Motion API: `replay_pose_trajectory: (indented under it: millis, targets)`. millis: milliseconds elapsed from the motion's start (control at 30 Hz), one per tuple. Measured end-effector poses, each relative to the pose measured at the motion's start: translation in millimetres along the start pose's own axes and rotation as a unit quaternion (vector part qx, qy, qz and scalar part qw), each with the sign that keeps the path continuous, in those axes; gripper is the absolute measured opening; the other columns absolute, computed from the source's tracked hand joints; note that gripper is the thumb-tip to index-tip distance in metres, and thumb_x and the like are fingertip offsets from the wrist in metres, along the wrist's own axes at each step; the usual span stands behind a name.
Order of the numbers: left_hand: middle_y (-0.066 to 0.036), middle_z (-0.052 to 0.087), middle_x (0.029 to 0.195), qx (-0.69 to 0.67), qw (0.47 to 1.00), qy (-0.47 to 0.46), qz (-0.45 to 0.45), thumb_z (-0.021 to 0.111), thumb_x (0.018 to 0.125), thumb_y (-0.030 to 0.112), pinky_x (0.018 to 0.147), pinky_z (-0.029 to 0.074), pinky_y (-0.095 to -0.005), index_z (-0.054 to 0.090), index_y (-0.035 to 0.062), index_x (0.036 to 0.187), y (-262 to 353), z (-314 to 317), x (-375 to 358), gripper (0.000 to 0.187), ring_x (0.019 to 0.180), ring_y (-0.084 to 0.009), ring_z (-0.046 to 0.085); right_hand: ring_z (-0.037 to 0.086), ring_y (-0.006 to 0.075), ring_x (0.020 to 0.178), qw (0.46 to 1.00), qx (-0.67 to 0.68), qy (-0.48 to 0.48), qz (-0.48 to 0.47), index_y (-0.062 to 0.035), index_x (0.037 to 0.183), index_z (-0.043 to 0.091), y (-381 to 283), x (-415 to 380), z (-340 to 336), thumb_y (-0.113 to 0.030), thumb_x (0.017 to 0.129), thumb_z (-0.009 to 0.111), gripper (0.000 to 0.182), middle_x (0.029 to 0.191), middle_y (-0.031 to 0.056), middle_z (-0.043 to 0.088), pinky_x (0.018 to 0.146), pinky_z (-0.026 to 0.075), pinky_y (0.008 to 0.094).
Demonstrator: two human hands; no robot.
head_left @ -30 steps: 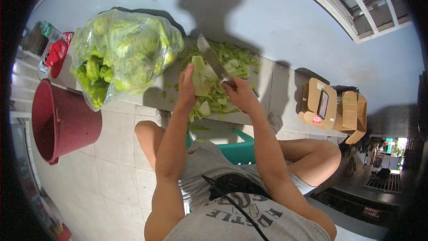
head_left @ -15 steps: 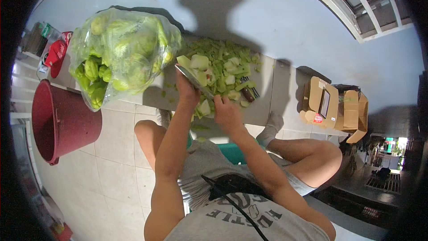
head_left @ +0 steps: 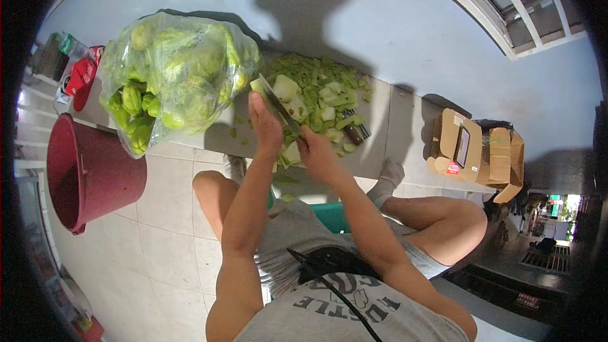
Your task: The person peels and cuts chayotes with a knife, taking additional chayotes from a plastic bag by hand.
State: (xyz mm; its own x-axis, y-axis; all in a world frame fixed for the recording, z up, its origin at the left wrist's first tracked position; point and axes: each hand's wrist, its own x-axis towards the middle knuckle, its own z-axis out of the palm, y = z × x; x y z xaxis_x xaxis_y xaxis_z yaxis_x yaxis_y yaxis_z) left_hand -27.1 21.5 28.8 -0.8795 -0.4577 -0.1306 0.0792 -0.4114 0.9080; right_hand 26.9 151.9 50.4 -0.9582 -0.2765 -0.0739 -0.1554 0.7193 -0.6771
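Observation:
My right hand (head_left: pixel 318 152) is closed round the handle of a knife (head_left: pixel 280 109), whose wide blade points up and left. Beyond the blade, my left hand (head_left: pixel 266 125) grips a pale green chayote piece (head_left: pixel 256 85), mostly hidden by the fingers and the knife. The blade lies right against this piece. Under and past both hands spreads a heap of green peelings and cut chayote (head_left: pixel 316 92) on a low ledge. A dark brown object (head_left: pixel 353 134) with a striped part lies at the heap's right side.
A clear plastic bag of whole chayotes (head_left: pixel 183 73) stands left of the heap. Nearer on the left is a dark red tub (head_left: pixel 107 174) on the tiled floor (head_left: pixel 164 240). Opened cardboard boxes (head_left: pixel 472 145) sit on the right, and a wall (head_left: pixel 392 25) rises behind the ledge.
The knife has turned, its blade now showing darker beside the chayote piece. My right hand has moved slightly up and left; my left hand has shifted a little and still grips the piece.

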Motion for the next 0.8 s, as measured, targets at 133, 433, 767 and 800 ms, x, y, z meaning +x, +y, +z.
replay_pose_trajectory:
  millis: [133, 433, 767, 800]
  targets:
    - [-0.011, 0.056, 0.106, 0.08, 0.995, -0.03, 0.059, 0.028, 0.103, 0.039, 0.088, 0.04, -0.0331, 0.053, -0.0026, 0.111, -14, -11, 14, 0.049, 0.096, -0.0187, 0.049, 0.062, 0.043, 0.082, 0.995, 0.101, -0.017, 0.0, 0.003, 0.11, 0.053, 8, 3, -14, -0.013, 0.091, 0.055, 0.025, 0.086, 0.029, 0.062, 0.071, 0.046, 0.0465]
    - [-0.011, 0.064, 0.098, -0.126, 0.972, -0.113, -0.161, 0.03, 0.099, 0.052, 0.07, 0.055, -0.0349, 0.057, 0.0067, 0.112, 2, -8, 10, 0.055, 0.085, -0.0229, 0.065, 0.059, 0.024, 0.06, 0.991, 0.106, 0.029, 0.073, 0.0019, 0.103, 0.055, 21, 5, -36, -0.02, 0.094, 0.057, 0.024, 0.07, 0.0129, 0.062, 0.057, 0.046, 0.0381]
    - [-0.015, 0.063, 0.109, -0.294, 0.921, -0.144, -0.209, 0.034, 0.097, 0.053, 0.08, 0.052, -0.0525, 0.051, 0.0124, 0.123, 5, -8, 19, 0.052, 0.097, -0.031, 0.063, 0.046, 0.0096, 0.047, 0.958, 0.224, 0.01, 0.179, -0.0029, 0.088, 0.053, 27, -11, -28, -0.025, 0.097, 0.055, 0.024, 0.061, 0.0006, 0.049, 0.043, 0.038, 0.0282]
    - [-0.014, 0.063, 0.11, -0.296, 0.92, -0.148, -0.211, 0.037, 0.096, 0.05, 0.08, 0.052, -0.0518, 0.051, 0.0131, 0.125, 3, -8, 19, 0.049, 0.098, -0.0308, 0.063, 0.046, 0.0096, 0.047, 0.952, 0.242, 0.011, 0.185, -0.0032, 0.088, 0.052, 26, -11, -28, -0.025, 0.097, 0.055, 0.024, 0.061, 0.0006, 0.05, 0.043, 0.038, 0.0281]
